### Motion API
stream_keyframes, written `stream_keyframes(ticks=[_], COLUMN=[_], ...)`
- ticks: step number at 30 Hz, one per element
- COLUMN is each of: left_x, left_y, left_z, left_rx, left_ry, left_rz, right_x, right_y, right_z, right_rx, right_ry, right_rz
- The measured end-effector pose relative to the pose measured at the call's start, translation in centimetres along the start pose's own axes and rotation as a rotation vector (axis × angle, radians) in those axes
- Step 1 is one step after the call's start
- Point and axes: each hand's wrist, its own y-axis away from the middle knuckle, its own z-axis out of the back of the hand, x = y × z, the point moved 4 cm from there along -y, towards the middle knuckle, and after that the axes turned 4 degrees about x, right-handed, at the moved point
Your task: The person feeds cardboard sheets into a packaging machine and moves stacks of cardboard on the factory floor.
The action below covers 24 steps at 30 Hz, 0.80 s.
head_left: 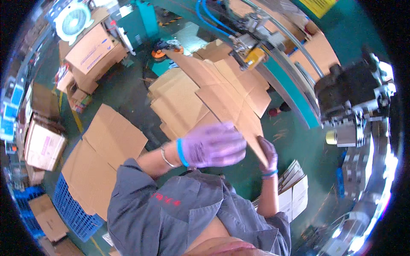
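A flat, creased cardboard carton blank (230,91) slants across the middle, its near corner tilted up toward me. My right hand (268,152), in a purple glove, grips that corner at its near right edge, some fingers hidden by the board. In front of the blank's left edge is my left hand (213,145), also gloved in purple and blurred by motion. Its fingers look stretched out, holding nothing; whether they touch the board I cannot tell. Beneath the blank lies a stack of flat cardboard sheets (177,100).
More flat cardboard (98,147) lies on a blue plastic pallet (74,209) at left. A machine with a yellow part (254,58) and a green rail (290,91) stands at far right. Nearer are pale folded cartons (294,194). A white fan (73,22) and boxes (89,53) occupy the far left.
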Motion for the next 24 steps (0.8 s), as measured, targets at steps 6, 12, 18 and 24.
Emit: stream_keyframes(ticks=[6, 12, 18, 24], left_x=[4.7, 9.8, 6.0, 6.7], left_y=[-4.0, -3.6, -3.6, -8.3], left_z=[-3.0, -11.8, -10.0, -14.5], left_rx=[0.391, 0.341, -0.048, 0.266], left_ry=[-0.045, 0.233, -0.295, -0.235], left_rz=[0.115, 0.291, 0.121, 0.09], right_x=[5.5, 4.7, 2.6, -0.1], right_y=[6.1, 7.3, 6.5, 7.0], right_z=[6.5, 5.2, 10.1, 16.2], right_rx=[-0.008, 0.049, -0.097, -0.127], right_ry=[0.378, 0.373, 0.231, -0.017], right_rz=[0.057, 0.181, 0.091, 0.079])
